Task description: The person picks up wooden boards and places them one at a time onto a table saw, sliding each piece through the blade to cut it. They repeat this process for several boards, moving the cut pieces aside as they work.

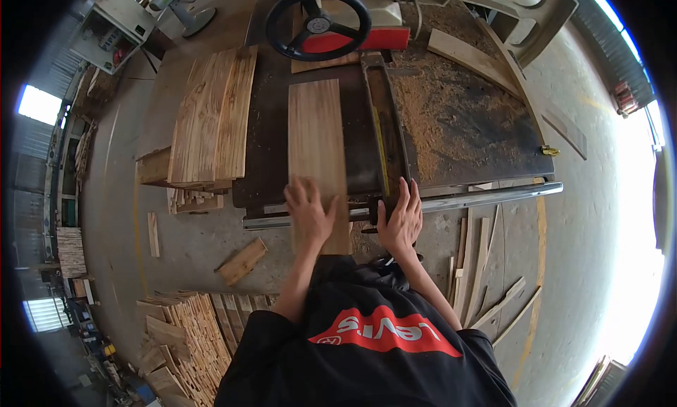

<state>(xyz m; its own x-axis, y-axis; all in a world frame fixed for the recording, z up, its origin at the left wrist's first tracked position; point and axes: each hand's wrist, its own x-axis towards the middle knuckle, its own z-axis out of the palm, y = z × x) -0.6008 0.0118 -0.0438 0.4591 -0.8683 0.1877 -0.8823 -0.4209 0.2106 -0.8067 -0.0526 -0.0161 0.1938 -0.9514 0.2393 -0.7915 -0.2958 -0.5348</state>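
A long, flat wooden board (316, 128) lies lengthwise on the dark machine table (268, 125), its near end overhanging the front edge. My left hand (310, 211) rests on top of this board with fingers spread. To the right, my right hand (400, 220) lies on the near end of a dark metal fence (386, 128), its thumb apart from the fingers. The fence runs beside the board, with a gap between them. Beneath both hands passes a metal rail (486, 195) along the table's front edge.
A black handwheel (318, 24) stands at the back beside a red guard (384, 39). Stacked boards (214, 118) sit at the left. Sawdust (430, 111) covers the right side. Wood strips (479, 266) and a wood pile (194, 336) lie on the floor.
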